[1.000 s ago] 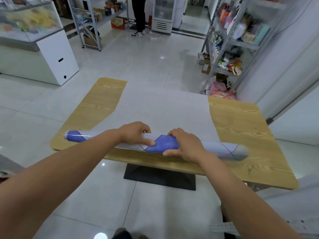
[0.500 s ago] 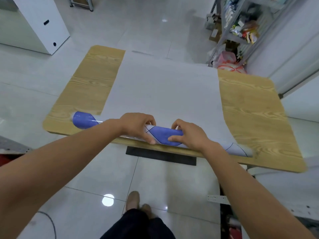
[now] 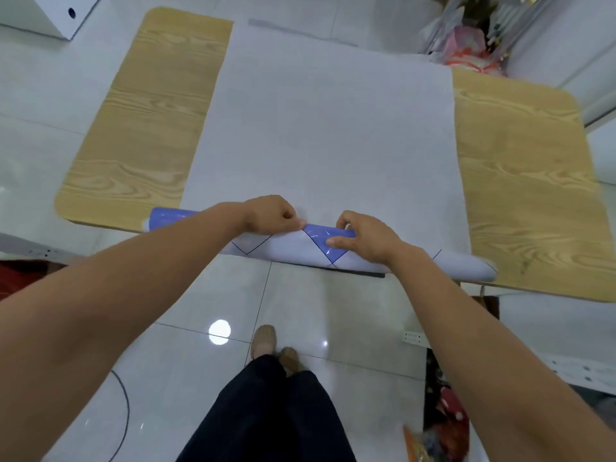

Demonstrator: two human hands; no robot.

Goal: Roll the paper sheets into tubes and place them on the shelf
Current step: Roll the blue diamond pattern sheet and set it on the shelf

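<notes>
A large pale grey paper sheet [image 3: 326,128] lies flat across the wooden table [image 3: 520,181]. Its near end is rolled into a tube [image 3: 320,243] with blue and white diamond print, lying along the table's front edge. My left hand [image 3: 271,215] grips the roll left of centre, fingers curled over its top. My right hand [image 3: 363,240] grips it right of centre, thumb on the blue patch and fingers curled over the far side. The tube's blue left end [image 3: 166,218] and white right end [image 3: 473,268] stick out past my arms.
A metal shelf [image 3: 473,25] with packaged goods and a pink bag stands beyond the table's far right corner. A white cabinet [image 3: 50,15] is at the far left. My feet [image 3: 270,345] stand on glossy white tile; a cable [image 3: 123,411] runs at lower left.
The camera has tilted down and nearer to the table. The roll has come back to the table's front edge, with more flat sheet showing beyond it. Both hands keep hold of it.
</notes>
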